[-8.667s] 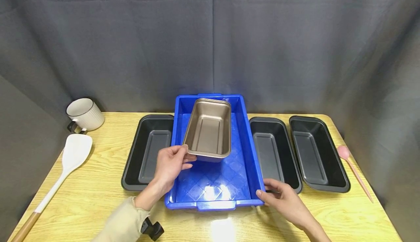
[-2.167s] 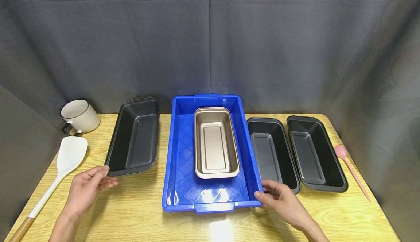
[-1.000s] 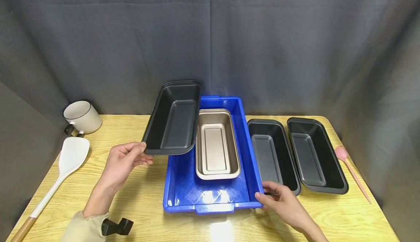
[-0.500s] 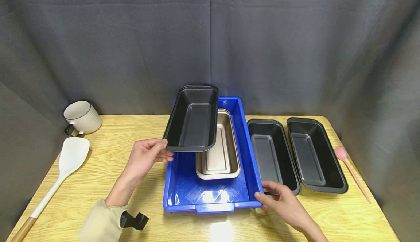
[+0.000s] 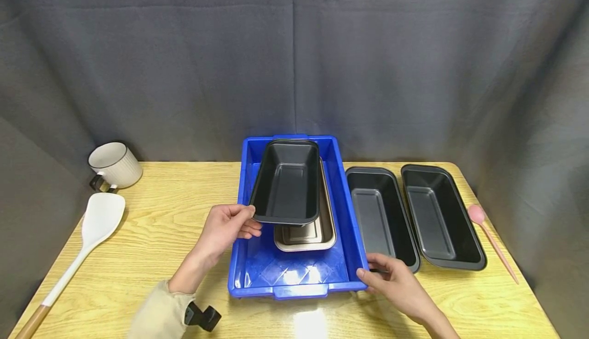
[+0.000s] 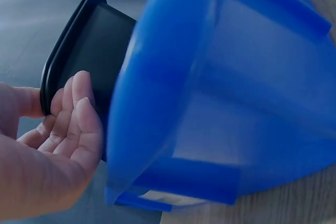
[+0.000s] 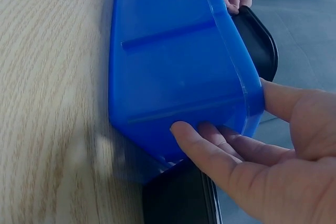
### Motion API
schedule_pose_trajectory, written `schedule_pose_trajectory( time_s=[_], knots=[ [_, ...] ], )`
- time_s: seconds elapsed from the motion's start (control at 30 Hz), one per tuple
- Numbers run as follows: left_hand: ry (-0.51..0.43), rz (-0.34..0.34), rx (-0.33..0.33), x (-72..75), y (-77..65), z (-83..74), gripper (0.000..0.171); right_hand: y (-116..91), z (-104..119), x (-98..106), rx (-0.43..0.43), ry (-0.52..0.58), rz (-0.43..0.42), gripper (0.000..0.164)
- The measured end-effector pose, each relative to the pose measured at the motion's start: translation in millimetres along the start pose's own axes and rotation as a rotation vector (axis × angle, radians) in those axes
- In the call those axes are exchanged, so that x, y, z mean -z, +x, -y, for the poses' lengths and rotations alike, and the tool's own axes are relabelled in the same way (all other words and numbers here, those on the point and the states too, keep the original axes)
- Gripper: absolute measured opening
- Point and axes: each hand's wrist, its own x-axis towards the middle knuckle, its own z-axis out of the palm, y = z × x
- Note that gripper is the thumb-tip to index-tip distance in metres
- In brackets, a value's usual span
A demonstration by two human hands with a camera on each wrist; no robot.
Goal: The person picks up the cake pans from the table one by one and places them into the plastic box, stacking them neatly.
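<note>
Wooden table (image 5: 161, 226): left grip (image 5: 226, 229) pinches black pan (image 5: 291, 185) (right grip (image 5: 399, 285) clamps blue tray (image 5: 264, 262))

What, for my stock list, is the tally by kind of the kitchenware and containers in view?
Black rectangular metal loaf pans: 3
Gold rectangular metal loaf pan: 1
Blue rectangular plastic tray: 1
White ribbed mug with black handle: 1
White spatula with brown grip: 1
Pink slender spoon: 1
Total: 8

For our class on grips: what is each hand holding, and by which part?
The left hand pinches a black pan by the near-left corner of its rim. The right hand grips the blue tray at its near-right corner.
</note>
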Motion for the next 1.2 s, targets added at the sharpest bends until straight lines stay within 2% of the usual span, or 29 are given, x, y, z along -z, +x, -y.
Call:
schedule_pose_trajectory(
  time_s=[0.2,0.43,0.77,0.93,1.2],
  knots=[
    [0.014,0.009,0.018,-9.9,-3.9,-0.1,0.028,0,1,0,-0.014,-0.009,-0.008,0.046],
    [0.05,-0.041,0.046,-24.0,-7.1,1.8,0.025,0,0,-1,-0.019,0.002,-0.005,0.046],
    [0.081,-0.094,0.045,-37.1,-7.1,5.4,0.023,0,1,-1,-0.022,0.003,-0.008,0.047],
    [0.115,-0.082,0.047,-40.3,-6.0,6.3,0.022,0,1,-1,-0.03,0.009,-0.008,0.047],
    [0.222,-0.046,0.079,-44.0,-4.7,6.7,0.021,0,1,-1,-0.032,0.003,-0.008,0.047]
  ],
)
